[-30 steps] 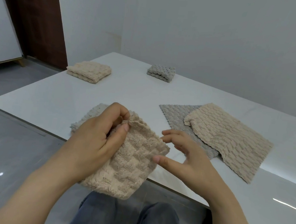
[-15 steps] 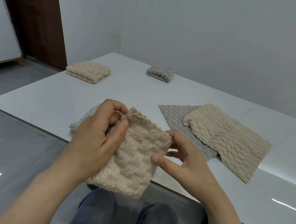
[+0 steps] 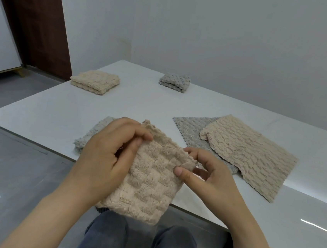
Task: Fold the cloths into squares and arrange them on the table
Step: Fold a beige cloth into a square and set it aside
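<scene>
A folded beige cloth [image 3: 148, 181] hangs over the near table edge between my hands. My left hand [image 3: 106, 158] pinches its upper left corner with thumb and curled fingers. My right hand [image 3: 207, 175] pinches its upper right corner. Behind my left hand lies a folded grey cloth [image 3: 90, 138], partly hidden. To the right, an unfolded beige cloth [image 3: 250, 155] overlaps an unfolded grey cloth [image 3: 190, 130]. A folded beige square [image 3: 95, 81] and a folded grey square [image 3: 175, 82] lie at the far side.
The white table [image 3: 59, 111] runs from near left to far right, its near edge just under my hands. My knees in dark trousers [image 3: 106, 237] show below. A wall stands behind the table and a brown door [image 3: 38, 19] at the far left.
My right hand has moved left and taken hold of the cloth's right corner. The cloth sits a little higher and straighter between both hands.
</scene>
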Demonstrator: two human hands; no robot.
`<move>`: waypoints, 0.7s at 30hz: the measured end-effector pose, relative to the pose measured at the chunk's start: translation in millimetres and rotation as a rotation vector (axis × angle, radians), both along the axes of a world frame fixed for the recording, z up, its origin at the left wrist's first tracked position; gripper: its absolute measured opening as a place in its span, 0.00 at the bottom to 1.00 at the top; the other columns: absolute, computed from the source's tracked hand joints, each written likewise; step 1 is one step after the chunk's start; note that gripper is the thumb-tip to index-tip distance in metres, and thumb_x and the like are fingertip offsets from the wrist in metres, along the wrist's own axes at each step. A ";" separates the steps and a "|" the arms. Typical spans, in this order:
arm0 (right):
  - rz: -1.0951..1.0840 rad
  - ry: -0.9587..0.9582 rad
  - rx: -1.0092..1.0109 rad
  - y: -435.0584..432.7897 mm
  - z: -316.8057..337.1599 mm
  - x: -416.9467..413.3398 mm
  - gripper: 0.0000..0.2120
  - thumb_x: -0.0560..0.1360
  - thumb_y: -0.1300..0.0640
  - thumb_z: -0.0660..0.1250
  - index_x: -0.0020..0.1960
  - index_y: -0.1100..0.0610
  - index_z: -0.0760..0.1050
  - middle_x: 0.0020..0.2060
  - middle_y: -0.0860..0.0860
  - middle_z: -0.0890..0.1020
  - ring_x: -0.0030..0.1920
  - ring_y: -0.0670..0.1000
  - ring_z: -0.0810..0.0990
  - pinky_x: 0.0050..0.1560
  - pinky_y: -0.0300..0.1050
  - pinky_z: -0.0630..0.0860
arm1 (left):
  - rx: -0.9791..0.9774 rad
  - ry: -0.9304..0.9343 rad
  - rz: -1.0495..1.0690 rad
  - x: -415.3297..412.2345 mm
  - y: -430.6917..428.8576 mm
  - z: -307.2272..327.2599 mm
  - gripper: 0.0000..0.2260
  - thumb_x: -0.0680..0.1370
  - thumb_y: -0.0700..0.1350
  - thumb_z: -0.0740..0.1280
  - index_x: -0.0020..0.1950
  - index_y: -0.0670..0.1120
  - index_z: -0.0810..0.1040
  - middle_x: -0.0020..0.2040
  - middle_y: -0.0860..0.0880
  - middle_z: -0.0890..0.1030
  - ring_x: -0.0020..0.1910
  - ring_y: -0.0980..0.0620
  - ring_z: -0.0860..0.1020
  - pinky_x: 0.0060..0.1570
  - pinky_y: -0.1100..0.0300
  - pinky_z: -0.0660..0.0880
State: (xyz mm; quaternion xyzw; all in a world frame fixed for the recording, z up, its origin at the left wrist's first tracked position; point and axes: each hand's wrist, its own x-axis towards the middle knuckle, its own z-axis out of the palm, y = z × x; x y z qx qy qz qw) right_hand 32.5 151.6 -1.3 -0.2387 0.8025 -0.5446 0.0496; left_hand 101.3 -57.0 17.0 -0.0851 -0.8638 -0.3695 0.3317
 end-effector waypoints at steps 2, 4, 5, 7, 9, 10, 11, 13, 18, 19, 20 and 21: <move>0.023 -0.010 -0.039 0.5 1.0 0.3 0.06 0.70 0.55 0.74 0.46 0.53 0.79 0.52 0.42 0.81 0.56 0.43 0.80 0.56 0.41 0.76 | 0.008 -0.015 -0.001 0.6 -0.8 -0.7 0.09 0.77 0.42 0.62 0.52 0.52 0.78 0.50 0.61 0.77 0.51 0.65 0.75 0.48 0.78 0.66; 0.037 -0.026 -0.086 0.3 4.8 1.3 0.05 0.71 0.56 0.73 0.44 0.50 0.78 0.51 0.44 0.82 0.53 0.46 0.81 0.55 0.46 0.77 | -0.004 -0.030 -0.004 0.6 -2.7 -1.9 0.09 0.78 0.46 0.62 0.55 0.54 0.77 0.52 0.62 0.76 0.52 0.65 0.74 0.49 0.78 0.66; 0.040 -0.029 -0.096 0.3 7.3 1.7 0.05 0.71 0.57 0.74 0.43 0.50 0.78 0.50 0.45 0.83 0.51 0.48 0.82 0.54 0.47 0.78 | -0.018 -0.041 -0.010 0.5 -3.7 -2.6 0.09 0.78 0.49 0.61 0.57 0.56 0.75 0.53 0.63 0.74 0.54 0.65 0.73 0.50 0.78 0.66; 0.047 -0.027 -0.094 0.4 12.7 2.4 0.06 0.71 0.57 0.74 0.42 0.50 0.77 0.45 0.50 0.83 0.47 0.52 0.82 0.48 0.51 0.80 | -0.036 -0.066 -0.035 1.2 -4.7 -3.7 0.12 0.77 0.53 0.60 0.60 0.58 0.73 0.56 0.65 0.72 0.57 0.66 0.72 0.53 0.78 0.65; 0.048 -0.031 -0.079 1.6 16.1 2.4 0.07 0.69 0.54 0.73 0.42 0.53 0.75 0.42 0.56 0.81 0.45 0.59 0.80 0.46 0.58 0.78 | -0.040 -0.088 -0.060 2.0 -5.0 -3.9 0.15 0.76 0.55 0.60 0.63 0.60 0.70 0.58 0.66 0.70 0.60 0.67 0.71 0.54 0.78 0.64; 0.059 -0.038 -0.076 2.4 17.4 2.4 0.08 0.69 0.53 0.73 0.43 0.54 0.75 0.42 0.58 0.81 0.44 0.61 0.80 0.46 0.60 0.77 | -0.041 -0.094 -0.065 2.4 -4.8 -3.7 0.16 0.75 0.55 0.60 0.63 0.61 0.69 0.59 0.66 0.70 0.61 0.66 0.70 0.55 0.78 0.64; 0.076 -0.045 -0.069 2.8 18.7 2.3 0.08 0.68 0.52 0.72 0.45 0.53 0.76 0.42 0.57 0.81 0.45 0.62 0.80 0.47 0.61 0.77 | -0.037 -0.099 -0.068 2.5 -5.1 -3.7 0.17 0.75 0.56 0.60 0.64 0.62 0.69 0.60 0.66 0.70 0.61 0.66 0.70 0.55 0.78 0.65; 0.119 -0.062 -0.037 3.8 22.3 2.6 0.10 0.68 0.52 0.72 0.49 0.49 0.78 0.45 0.52 0.82 0.46 0.62 0.80 0.46 0.58 0.79 | -0.023 -0.105 -0.075 2.9 -5.8 -4.6 0.18 0.74 0.57 0.61 0.64 0.62 0.69 0.61 0.65 0.70 0.62 0.65 0.70 0.53 0.77 0.67; 0.195 -0.104 0.033 10.6 30.9 0.4 0.18 0.68 0.52 0.73 0.57 0.42 0.79 0.49 0.47 0.83 0.40 0.54 0.80 0.38 0.41 0.77 | -0.041 -0.123 -0.100 3.1 -6.5 -7.4 0.20 0.73 0.58 0.62 0.65 0.65 0.66 0.63 0.67 0.68 0.63 0.65 0.70 0.44 0.65 0.77; 0.197 -0.114 0.047 11.2 32.0 -0.3 0.18 0.68 0.51 0.74 0.57 0.43 0.79 0.47 0.48 0.83 0.38 0.51 0.80 0.37 0.41 0.77 | -0.041 -0.124 -0.101 2.6 -6.5 -7.3 0.20 0.73 0.58 0.62 0.65 0.65 0.66 0.63 0.67 0.68 0.63 0.65 0.70 0.44 0.65 0.77; 0.201 -0.123 0.060 11.5 32.9 -1.0 0.18 0.67 0.51 0.74 0.57 0.44 0.78 0.45 0.49 0.82 0.36 0.50 0.79 0.37 0.41 0.77 | -0.036 -0.122 -0.103 1.7 -6.7 -7.0 0.20 0.73 0.58 0.62 0.65 0.64 0.67 0.63 0.67 0.69 0.63 0.65 0.70 0.46 0.67 0.77; 0.204 -0.123 0.076 11.3 33.5 -1.5 0.16 0.67 0.50 0.74 0.55 0.47 0.79 0.43 0.51 0.82 0.35 0.49 0.78 0.37 0.42 0.77 | -0.032 -0.116 -0.105 0.9 -6.8 -6.3 0.20 0.73 0.57 0.62 0.65 0.64 0.67 0.62 0.66 0.69 0.63 0.64 0.70 0.49 0.70 0.75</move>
